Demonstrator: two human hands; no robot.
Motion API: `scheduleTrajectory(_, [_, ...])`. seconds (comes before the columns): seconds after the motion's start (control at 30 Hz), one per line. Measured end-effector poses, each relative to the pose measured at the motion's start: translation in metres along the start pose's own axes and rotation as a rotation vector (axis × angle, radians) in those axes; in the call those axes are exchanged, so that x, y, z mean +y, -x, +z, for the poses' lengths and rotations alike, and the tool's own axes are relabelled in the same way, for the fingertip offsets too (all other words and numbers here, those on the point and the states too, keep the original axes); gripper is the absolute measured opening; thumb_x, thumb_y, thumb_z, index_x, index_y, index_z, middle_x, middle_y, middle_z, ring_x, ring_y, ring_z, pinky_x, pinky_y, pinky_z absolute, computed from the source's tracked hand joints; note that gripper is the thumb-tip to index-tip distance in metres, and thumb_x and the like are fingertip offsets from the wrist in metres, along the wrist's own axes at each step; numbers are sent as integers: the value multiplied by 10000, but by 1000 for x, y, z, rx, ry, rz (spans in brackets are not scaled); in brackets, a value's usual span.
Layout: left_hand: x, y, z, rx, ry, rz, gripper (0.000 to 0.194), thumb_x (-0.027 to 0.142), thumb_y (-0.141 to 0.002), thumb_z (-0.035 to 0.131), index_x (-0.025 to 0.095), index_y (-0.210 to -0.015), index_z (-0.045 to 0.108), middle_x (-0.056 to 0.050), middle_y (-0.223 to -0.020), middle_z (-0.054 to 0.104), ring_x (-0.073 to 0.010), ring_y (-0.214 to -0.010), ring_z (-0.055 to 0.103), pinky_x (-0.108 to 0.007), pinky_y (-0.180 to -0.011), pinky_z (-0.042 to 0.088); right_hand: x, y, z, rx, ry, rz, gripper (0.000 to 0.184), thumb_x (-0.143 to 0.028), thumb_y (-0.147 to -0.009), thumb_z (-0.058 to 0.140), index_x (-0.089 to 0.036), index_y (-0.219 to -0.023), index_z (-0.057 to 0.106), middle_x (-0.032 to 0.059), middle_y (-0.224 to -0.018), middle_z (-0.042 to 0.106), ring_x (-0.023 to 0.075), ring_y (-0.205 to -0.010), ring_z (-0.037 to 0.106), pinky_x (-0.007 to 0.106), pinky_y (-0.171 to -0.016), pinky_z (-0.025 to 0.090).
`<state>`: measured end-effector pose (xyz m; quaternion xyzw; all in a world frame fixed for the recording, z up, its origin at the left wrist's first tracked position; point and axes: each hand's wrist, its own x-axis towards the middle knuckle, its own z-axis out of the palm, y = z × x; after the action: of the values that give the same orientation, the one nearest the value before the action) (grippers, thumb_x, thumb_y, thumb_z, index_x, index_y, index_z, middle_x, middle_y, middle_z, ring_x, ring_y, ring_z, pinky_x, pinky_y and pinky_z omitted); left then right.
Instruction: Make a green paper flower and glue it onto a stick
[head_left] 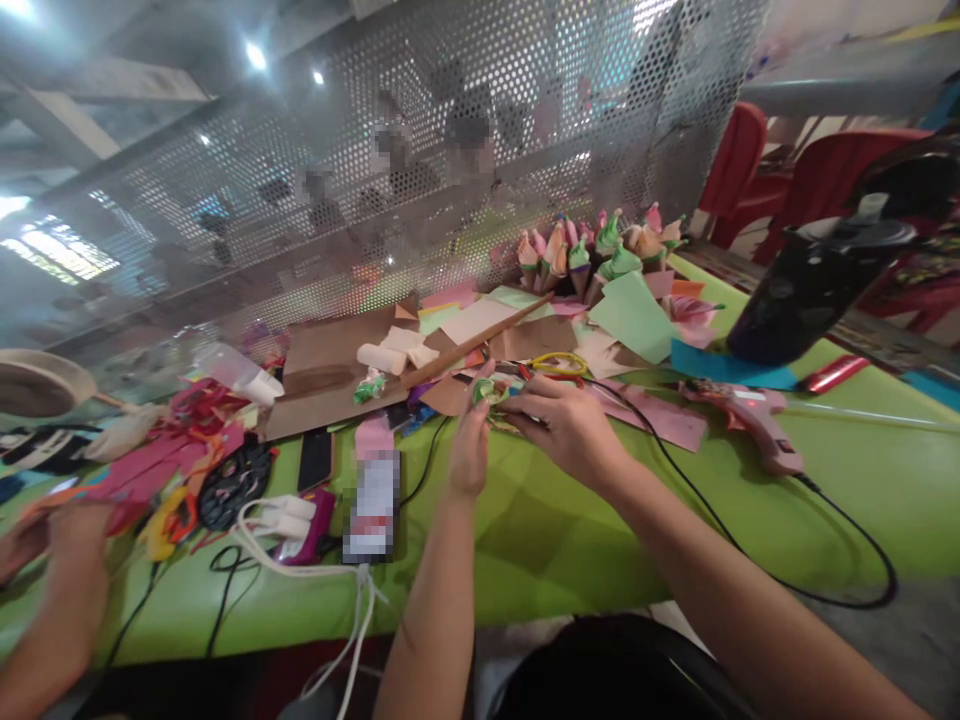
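Co-worker's hand (79, 535), near left | black phone (316, 462), left | left hand (470, 445): fingers holding green paper (487, 392), mid-tabletop (862, 480) | right hand (574, 425): fingers narrow at its right edge, grip unclear | cones (579, 258), far right | glue gun (761, 418), right

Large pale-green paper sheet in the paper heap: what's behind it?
Behind the pale-green paper sheet, brown cones with green, pink and orange tops rise past its upper edge. Whatever its surface covers can't be seen.
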<state>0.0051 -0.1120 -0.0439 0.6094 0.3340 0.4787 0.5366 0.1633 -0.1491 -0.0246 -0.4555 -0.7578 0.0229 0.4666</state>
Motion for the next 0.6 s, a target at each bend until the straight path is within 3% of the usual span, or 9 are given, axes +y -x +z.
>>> scheduleTrajectory(0.13, [4,1,4,13,89,-45,480,438,-972,480,312,-1426,569,-15,-1601,481,-232,-1514,394,-447,-1286,264,0,0,0,18,56,-61,182,-254,-992,608,-227,-993,789,58,-851,710,174,-759,660,269,-690,448])
scheduleTrajectory(0.27, [9,2,7,49,134,-95,504,464,-956,514,302,-1430,564,-41,-1518,570,-261,-1446,485,-488,-1248,319,-1,0,0,36,55,-55,186,-268,-997,600,-218,-951,773,57,-853,711,172,-761,655,267,-692,448])
scheduleTrajectory(0.6, [10,3,9,15,162,-88,437,490,-927,581,301,-1316,645,-11,-1487,606,-231,-1462,471,-431,-1254,321,1,0,3,-4,75,-7,166,-219,-979,591,-202,-907,740,60,-840,667,173,-748,630,256,-654,420])
